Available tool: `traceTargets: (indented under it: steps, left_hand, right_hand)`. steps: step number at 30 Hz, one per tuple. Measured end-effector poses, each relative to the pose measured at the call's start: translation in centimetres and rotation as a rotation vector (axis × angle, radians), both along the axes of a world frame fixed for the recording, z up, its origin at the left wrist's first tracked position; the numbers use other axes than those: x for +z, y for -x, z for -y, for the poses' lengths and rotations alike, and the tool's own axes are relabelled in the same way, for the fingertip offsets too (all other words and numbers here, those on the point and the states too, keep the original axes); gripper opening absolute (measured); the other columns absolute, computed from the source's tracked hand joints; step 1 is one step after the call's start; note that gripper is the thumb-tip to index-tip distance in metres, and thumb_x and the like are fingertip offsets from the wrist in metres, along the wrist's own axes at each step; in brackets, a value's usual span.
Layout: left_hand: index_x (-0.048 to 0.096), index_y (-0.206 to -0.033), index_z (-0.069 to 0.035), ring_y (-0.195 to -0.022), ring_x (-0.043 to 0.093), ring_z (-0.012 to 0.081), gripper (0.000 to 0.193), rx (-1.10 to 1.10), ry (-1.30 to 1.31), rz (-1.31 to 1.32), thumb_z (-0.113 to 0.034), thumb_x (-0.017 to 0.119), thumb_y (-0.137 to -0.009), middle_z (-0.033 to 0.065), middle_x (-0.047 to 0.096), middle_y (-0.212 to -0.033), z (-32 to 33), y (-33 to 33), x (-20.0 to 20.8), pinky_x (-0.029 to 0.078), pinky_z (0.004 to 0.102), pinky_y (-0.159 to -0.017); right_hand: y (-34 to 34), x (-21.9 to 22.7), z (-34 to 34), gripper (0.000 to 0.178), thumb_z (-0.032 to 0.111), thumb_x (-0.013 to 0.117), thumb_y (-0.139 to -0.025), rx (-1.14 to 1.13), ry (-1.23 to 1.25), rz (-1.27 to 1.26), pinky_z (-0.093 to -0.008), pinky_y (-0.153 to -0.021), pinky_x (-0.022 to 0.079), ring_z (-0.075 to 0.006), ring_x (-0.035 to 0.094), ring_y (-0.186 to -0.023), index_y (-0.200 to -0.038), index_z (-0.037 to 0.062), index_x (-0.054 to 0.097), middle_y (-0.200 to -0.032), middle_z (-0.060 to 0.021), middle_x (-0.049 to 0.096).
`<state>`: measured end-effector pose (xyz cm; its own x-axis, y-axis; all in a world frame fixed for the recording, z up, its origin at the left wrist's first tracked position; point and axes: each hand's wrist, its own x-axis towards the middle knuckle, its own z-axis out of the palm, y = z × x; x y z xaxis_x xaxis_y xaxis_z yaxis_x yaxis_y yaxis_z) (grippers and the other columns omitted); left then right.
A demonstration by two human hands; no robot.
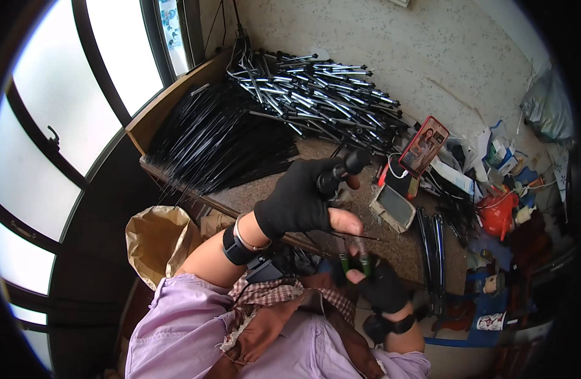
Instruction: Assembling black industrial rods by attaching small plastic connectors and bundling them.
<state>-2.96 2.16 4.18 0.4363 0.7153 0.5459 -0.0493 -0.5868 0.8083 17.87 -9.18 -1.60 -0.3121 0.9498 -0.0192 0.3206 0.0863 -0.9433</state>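
My left hand (303, 196), in a black fingerless glove, is closed around a short black cylindrical handle (344, 169) held over the worktable (252, 196). My right hand (379, 278), also in a black glove, grips pliers with green handles (353, 260) just below the left thumb. A thin dark wire or rod (360, 236) runs between the two hands. A dark band and a metal bangle sit on my left wrist (243, 243). Both hands are close together above my lap.
A big heap of black metal ribs and rods (265, 120) covers the back of the table. A phone (424, 145) stands propped at the right, a small tray (394, 205) beside it. Clutter (498, 189) lies on the right. A brown sack (158, 240) sits lower left; windows on the left.
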Motion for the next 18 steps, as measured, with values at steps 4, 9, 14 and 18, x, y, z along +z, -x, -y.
traceTargets:
  steps: [4,9,14,18]
  left_hand:
    - [0.062,-0.088,-0.004,-0.068,0.054,0.0091,0.048,0.014,0.157,-0.001,-0.032,0.085,-0.057,0.0018,0.058,-0.071,0.8,-0.1,1.0,0.044,0.0247,-0.062]
    - [0.062,-0.088,-0.004,-0.066,0.052,0.0085,0.040,0.081,0.316,0.110,-0.025,0.083,-0.061,0.0010,0.057,-0.071,2.2,-1.6,0.2,0.043,0.0240,-0.061]
    - [0.061,-0.090,-0.004,-0.065,0.052,0.0078,0.037,0.024,0.266,0.199,-0.023,0.080,-0.064,0.0004,0.056,-0.070,2.1,-1.4,0.6,0.043,0.0234,-0.062]
    - [0.061,-0.094,-0.004,-0.065,0.051,0.0076,0.038,0.150,0.180,0.129,-0.025,0.077,-0.067,0.0001,0.056,-0.071,2.3,-1.5,-0.3,0.043,0.0232,-0.062]
  right_hand:
    - [-0.5,2.0,-0.8,0.026,0.014,0.063,-0.082,0.101,0.375,-0.393,-0.0310,-0.079,0.045,-0.0163,0.058,-0.086,-0.104,0.0012,0.057,-0.093,-0.0094,0.062]
    - [2.0,-0.1,0.0,0.025,0.017,0.067,-0.079,0.033,0.050,-0.008,-0.0306,-0.074,0.047,-0.0149,0.060,-0.083,-0.097,0.0007,0.059,-0.089,-0.0064,0.064]
    - [2.4,0.8,-0.8,0.021,0.015,0.069,-0.077,-0.244,-0.128,0.125,-0.0301,-0.071,0.047,-0.0146,0.061,-0.077,-0.092,0.0011,0.061,-0.082,-0.0074,0.065]
    - [2.1,-0.5,-0.6,0.020,0.015,0.068,-0.078,-0.281,-0.193,0.213,-0.0302,-0.071,0.047,-0.0154,0.061,-0.077,-0.092,0.0018,0.061,-0.081,-0.0074,0.065]
